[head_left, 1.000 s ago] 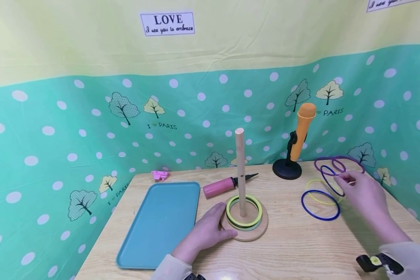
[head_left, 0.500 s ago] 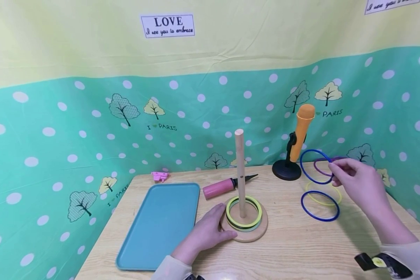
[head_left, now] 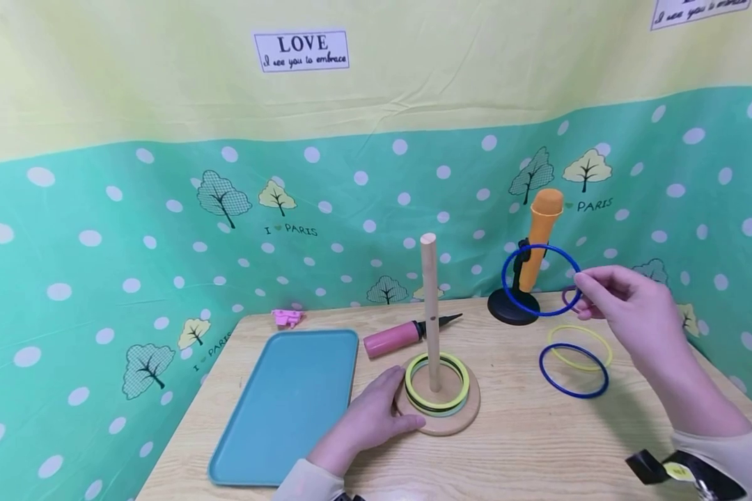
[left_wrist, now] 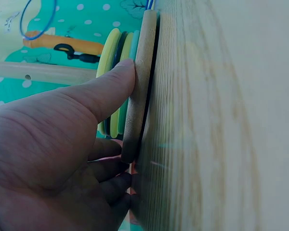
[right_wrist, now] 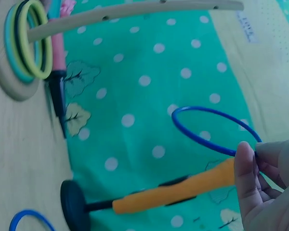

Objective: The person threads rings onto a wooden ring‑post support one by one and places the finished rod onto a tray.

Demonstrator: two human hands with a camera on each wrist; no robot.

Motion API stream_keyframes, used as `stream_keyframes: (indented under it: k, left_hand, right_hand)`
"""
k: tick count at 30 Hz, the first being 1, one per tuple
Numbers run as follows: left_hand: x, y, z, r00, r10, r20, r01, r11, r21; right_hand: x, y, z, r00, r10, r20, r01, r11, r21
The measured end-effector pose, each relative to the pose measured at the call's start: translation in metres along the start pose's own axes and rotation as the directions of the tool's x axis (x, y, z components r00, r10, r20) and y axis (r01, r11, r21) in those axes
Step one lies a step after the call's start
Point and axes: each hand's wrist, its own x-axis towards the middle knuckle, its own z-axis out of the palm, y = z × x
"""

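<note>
A wooden ring-toss stand has a round base [head_left: 441,424] and an upright post [head_left: 431,306]. Several rings lie stacked around the post's foot, a yellow ring [head_left: 437,405] on top. My left hand [head_left: 372,414] holds the base by its left edge; in the left wrist view the thumb [left_wrist: 116,82] presses its upper face while the fingers reach around the rim. Raised above the table, a thin blue ring [head_left: 542,246] is pinched between thumb and fingers of my right hand [head_left: 639,309]. In the right wrist view that blue ring [right_wrist: 200,140] hangs out tilted from the fingertips.
Another blue ring [head_left: 581,396] overlaps a yellow ring [head_left: 579,327] on the table's right, with a purple ring [head_left: 566,298] behind, partly hidden. An orange microphone [head_left: 542,226] stands at the back. A pink pump [head_left: 390,339], blue tray [head_left: 288,407] and small pink toy [head_left: 287,317] lie leftward.
My right hand has lifted the blue ring off the right-hand group and carried it up and left, so it overlaps the microphone in the head view. My left hand stays on the base.
</note>
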Motion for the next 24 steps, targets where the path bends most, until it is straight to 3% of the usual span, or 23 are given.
stream_keyframes:
  k: [9, 16, 24]
  left_hand:
    - [-0.002, -0.002, 0.001, 1.000, 0.001, -0.001, -0.001, 1.000, -0.001]
    - [-0.002, -0.002, 0.001, 1.000, -0.011, 0.006, 0.011, 1.000, 0.002]
    - [0.000, -0.003, 0.001, 1.000, 0.000, -0.002, 0.000, 1.000, 0.002]
  right_hand:
    - [0.000, -0.030, 0.010, 0.999, -0.043, 0.018, 0.039, 0.986, 0.164]
    - [-0.001, -0.051, 0.020, 0.998, -0.056, 0.040, 0.046, 0.977, 0.206]
    - [-0.002, -0.068, 0.031, 0.994, -0.050, 0.095, 0.000, 0.885, 0.466]
